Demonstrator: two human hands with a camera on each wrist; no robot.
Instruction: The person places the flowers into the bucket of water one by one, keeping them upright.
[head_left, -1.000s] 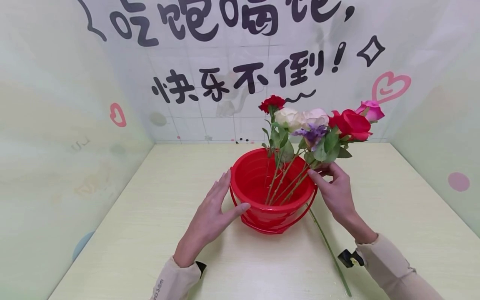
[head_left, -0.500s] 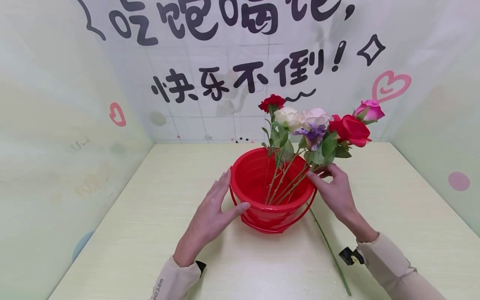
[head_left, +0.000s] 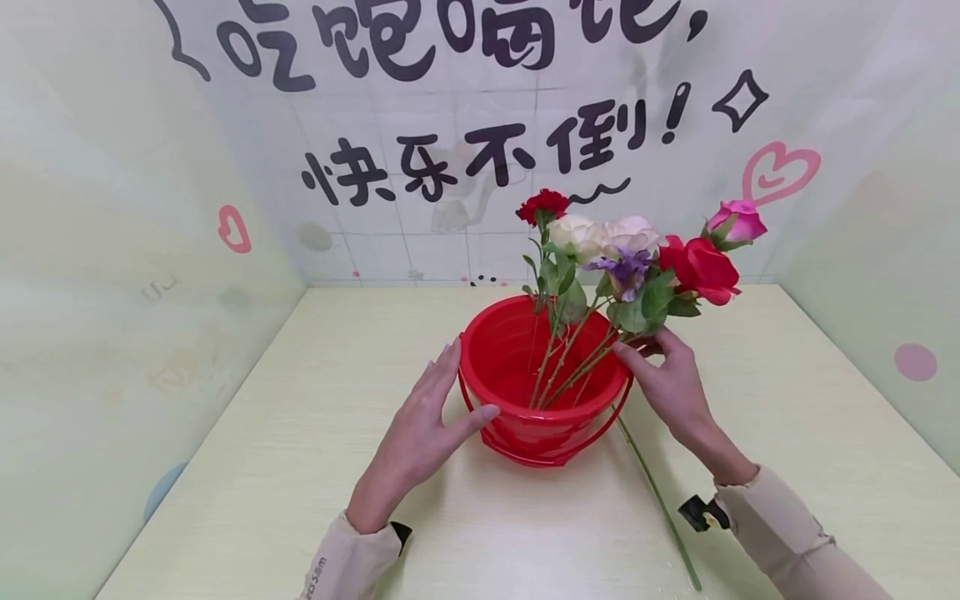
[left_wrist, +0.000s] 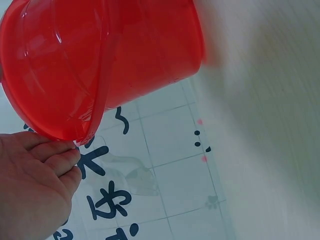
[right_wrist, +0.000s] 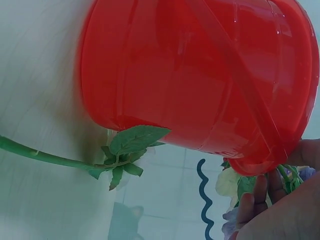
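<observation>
A red bucket [head_left: 517, 435] stands on the table with several artificial flowers leaning to its right: a red carnation [head_left: 543, 207], pale blooms [head_left: 600, 236], a purple flower [head_left: 622, 271], a red rose [head_left: 699, 268] and a pink rose [head_left: 737, 222]. My left hand [head_left: 422, 427] lies along the bucket's left side, fingers straight, thumb at the front rim. At the right rim, my right hand [head_left: 675, 385] grips the bucket, its thumb beside the stems. The right wrist view shows the thumb [right_wrist: 306, 152] at the rim and curled fingers [right_wrist: 259, 192] by the handle's end.
A green flower stem [head_left: 660, 492] lies on the pale table [head_left: 300, 467], right of the bucket. Its leaves [right_wrist: 137, 140] show close by the bucket's base in the right wrist view. Printed walls [head_left: 390, 250] enclose the table at the back and both sides.
The red rose has dipped slightly down and left, separating from the pink rose. The lower ends of the right-hand stems have shifted left inside the bucket. Both hands stay nearly still.
</observation>
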